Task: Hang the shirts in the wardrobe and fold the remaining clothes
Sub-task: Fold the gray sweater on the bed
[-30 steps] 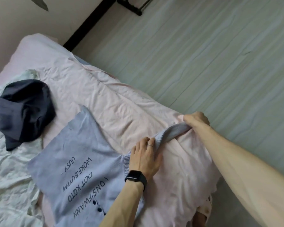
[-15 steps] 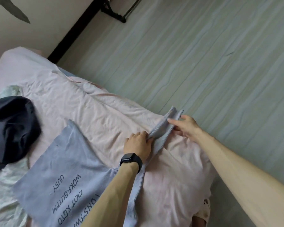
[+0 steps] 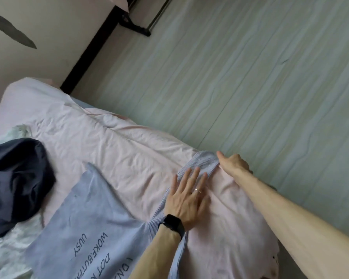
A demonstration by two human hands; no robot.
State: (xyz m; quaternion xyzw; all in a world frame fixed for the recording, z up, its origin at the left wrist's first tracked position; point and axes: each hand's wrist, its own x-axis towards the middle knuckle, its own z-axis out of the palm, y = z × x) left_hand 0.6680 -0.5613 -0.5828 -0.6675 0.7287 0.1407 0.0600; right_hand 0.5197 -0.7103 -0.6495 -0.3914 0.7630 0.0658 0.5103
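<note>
Here my left hand (image 3: 186, 196) lies flat, fingers spread, pressing the sleeve (image 3: 203, 163) of the grey shirt (image 3: 93, 214) onto the pink bedsheet (image 3: 119, 154). My right hand (image 3: 234, 164) reaches its cuff; I can't tell if it pinches.

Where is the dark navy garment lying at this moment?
The dark navy garment lies crumpled at the far left of the head view, on the bed, just left of the grey printed shirt.

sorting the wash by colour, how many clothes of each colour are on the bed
light grey-blue: 1, the printed shirt
dark navy: 1, the crumpled garment
pale green: 1, the crumpled cloth, kind unclear
total: 3
</note>
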